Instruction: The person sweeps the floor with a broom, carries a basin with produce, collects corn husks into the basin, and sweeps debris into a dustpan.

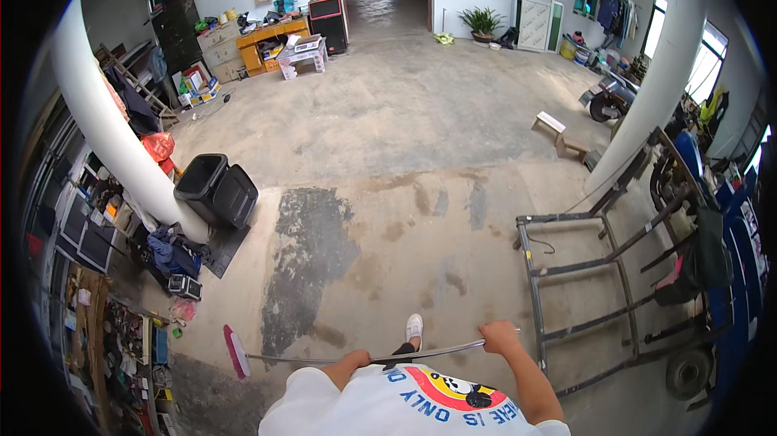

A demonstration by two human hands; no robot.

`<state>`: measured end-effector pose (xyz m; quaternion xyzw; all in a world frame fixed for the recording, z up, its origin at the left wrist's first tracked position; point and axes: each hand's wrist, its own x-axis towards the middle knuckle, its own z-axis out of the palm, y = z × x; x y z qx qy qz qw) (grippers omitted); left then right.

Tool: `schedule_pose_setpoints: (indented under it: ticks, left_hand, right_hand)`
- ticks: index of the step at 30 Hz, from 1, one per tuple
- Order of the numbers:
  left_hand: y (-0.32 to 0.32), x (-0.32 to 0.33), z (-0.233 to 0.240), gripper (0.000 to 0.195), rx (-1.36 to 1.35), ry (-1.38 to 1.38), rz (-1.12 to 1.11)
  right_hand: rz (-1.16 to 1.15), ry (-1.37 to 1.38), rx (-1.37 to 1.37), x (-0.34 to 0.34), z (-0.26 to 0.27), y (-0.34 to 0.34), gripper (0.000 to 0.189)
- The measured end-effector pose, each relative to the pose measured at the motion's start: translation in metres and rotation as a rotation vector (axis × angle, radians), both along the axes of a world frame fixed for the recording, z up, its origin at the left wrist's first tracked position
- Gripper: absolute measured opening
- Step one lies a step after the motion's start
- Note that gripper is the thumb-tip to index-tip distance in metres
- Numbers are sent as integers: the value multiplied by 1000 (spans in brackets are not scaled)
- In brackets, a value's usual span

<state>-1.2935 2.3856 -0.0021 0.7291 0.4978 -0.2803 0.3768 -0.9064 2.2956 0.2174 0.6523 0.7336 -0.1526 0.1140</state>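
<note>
A push broom or floor brush (237, 351) with a white head, pink bristles and a long metal handle lies across the front of my body, its head off to the left above the concrete floor. My left hand (357, 361) is closed around the handle near its middle. Towards the handle's right end, my right hand (500, 336) grips it too. One white shoe (414, 325) shows on the floor beyond the handle. Whether the bristles touch the floor I cannot tell.
An open black bin (203, 178) stands by the left pillar (121, 108). At right is a metal frame cart (534, 290) with a wheel (689, 373). Small wooden stools (550, 122) stand near the right pillar (658, 84). Shelves of clutter (124, 351) line the near left.
</note>
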Motion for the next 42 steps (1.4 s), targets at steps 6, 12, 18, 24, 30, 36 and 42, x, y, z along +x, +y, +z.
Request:
schedule_pose_setpoints:
  ticks: [6, 12, 18, 24, 30, 36, 42]
  left_hand:
    - [144, 98, 26, 22, 87, -180, -268]
    - [185, 182, 47, 22, -69, -133, -400]
    - [297, 242, 6, 25, -97, -204, -313]
    - [372, 293, 91, 29, -83, -131, -95]
    - [482, 348, 120, 27, 87, -54, 133]
    - [575, 397, 122, 31, 93, -45, 232]
    - [734, 475, 106, 33, 47, -41, 20]
  right_hand:
    - [36, -37, 181, 68, 39, 100, 18]
    - [-164, -41, 41, 135, 18, 103, 21]
    - [-195, 32, -107, 213, 8, 208, 22]
    - [-26, 29, -44, 289, 22, 360, 23]
    - [122, 8, 28, 344, 44, 536, 23]
    - [228, -40, 171, 382, 34, 673, 19]
    - [125, -86, 236, 449, 65, 780, 22]
